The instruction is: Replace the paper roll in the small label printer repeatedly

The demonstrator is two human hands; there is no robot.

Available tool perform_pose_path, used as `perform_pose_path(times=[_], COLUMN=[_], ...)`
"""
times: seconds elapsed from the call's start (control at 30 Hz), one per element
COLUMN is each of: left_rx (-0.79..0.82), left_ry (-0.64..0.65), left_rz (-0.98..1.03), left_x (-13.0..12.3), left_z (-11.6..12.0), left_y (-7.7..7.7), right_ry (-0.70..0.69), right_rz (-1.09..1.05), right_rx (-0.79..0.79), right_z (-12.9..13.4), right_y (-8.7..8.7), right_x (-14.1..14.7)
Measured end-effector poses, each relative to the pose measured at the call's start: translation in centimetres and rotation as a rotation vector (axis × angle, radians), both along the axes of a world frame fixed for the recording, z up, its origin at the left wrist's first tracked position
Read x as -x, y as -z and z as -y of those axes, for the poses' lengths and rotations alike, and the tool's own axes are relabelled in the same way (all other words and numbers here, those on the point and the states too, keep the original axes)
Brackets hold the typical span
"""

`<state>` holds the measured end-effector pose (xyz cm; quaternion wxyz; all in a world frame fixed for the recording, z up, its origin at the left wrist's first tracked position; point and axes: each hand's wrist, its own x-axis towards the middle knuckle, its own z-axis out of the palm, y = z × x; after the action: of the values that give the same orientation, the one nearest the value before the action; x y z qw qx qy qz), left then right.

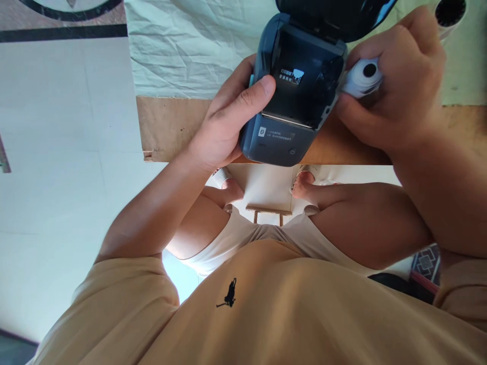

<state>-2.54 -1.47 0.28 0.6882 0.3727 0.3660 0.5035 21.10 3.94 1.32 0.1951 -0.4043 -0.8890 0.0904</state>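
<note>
- A dark label printer [281,139] is held over the front of the table, its lower end lined up with the table's front edge; whether the wood is touched cannot be told.
- Its lid [323,20] is swung up at the far end, so the bay [300,76] is exposed from above.
- The printer's left side is gripped by the left hand [238,109], the thumb laid over the rim of the bay.
- A small white paper roll [357,81] is pinched between thumb and fingers of the right hand [409,76], right beside the printer's right edge; contact cannot be made out.
- The wooden table [171,126] is left bare along its front strip; farther back it is covered by a wrinkled pale cloth [190,45].
- Another roll [451,30] is seen beyond the right hand, cut off by the top of the view.
- Left of the table's side edge, pale floor [68,152] is spread widely.
- Below the front edge, a wooden bar [268,210] is seen between the legs.
</note>
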Motion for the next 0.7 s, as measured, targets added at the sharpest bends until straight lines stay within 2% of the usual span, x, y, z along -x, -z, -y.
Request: perform_pose_path(times=[0.23, 0.47, 0.57, 0.7], left_rx=[-0.067, -0.08, -0.054, -0.066], left_ry=[-0.047, -0.073, -0.091, 0.007], left_rz=[0.031, 0.044, 0.04, 0.036], left_x=[-0.8, -1.3, -1.0, -0.6], left_z=[0.5, 0.6, 0.3, -0.4], left_y=[0.0, 0.1, 0.4, 0.9], right_ry=[-0.06, 0.067, 0.06, 0.092], right_rz=[-0.042, 0.102, 0.093, 0.004], right_rx=[-0.015, -0.008, 0.034, 0.049], right_z=[0.1, 0.1, 0.3, 0.3], right_y=[-0.1, 0.0, -0.6, -2.3], right_x=[-0.1, 0.0, 0.1, 0.0])
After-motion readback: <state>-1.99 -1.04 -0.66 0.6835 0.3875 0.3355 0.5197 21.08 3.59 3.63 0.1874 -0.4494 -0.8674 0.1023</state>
